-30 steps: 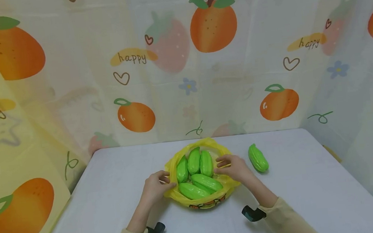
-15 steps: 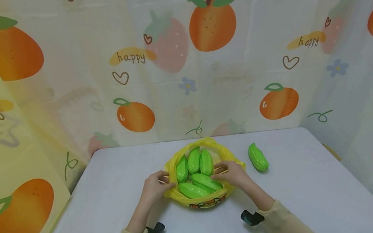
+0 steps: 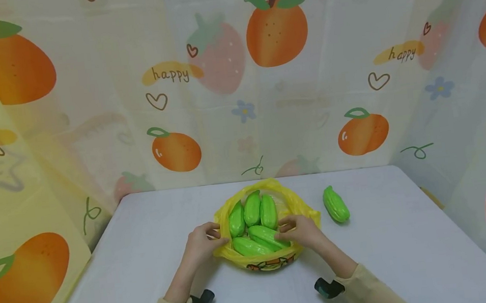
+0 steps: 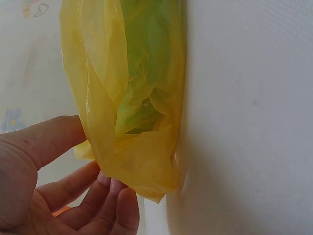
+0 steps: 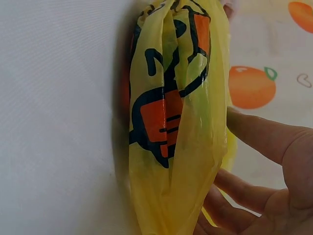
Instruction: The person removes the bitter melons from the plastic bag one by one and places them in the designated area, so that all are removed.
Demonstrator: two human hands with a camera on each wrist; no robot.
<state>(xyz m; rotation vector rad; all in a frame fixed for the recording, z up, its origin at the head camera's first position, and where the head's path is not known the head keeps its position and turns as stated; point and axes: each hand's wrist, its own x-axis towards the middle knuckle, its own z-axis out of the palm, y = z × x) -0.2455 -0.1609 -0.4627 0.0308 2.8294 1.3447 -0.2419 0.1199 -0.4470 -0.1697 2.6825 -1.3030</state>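
A yellow plastic bag [image 3: 269, 186] with a printed front [image 5: 166, 117] stands wide-mouthed mid-table, rim turned down. Several shiny green cucumber-like vegetables [image 3: 252, 208] lie in it. My left hand [image 3: 201, 240] holds the bag's left rim, thumb over the rim and fingers [image 4: 73, 188] along the outside. At the right side my right hand [image 3: 302, 229] reaches over the rim, thumb and fingers loosely bent and apart. Its fingertips overlap the front vegetable [image 3: 267, 237] in the head view; in the right wrist view the bag wall hides some of them.
One more green vegetable [image 3: 335, 204] lies on the white table [image 3: 395, 244] to the right of the bag. A patterned curtain [image 3: 222, 124] with printed oranges rises behind the table and along both sides. Dark wrist cameras [image 3: 203, 301] hang under both forearms.
My right hand has shifted slightly left and toward me, deeper over the bag's mouth. The right rim now sticks out farther behind it. My left hand and the vegetables stay put.
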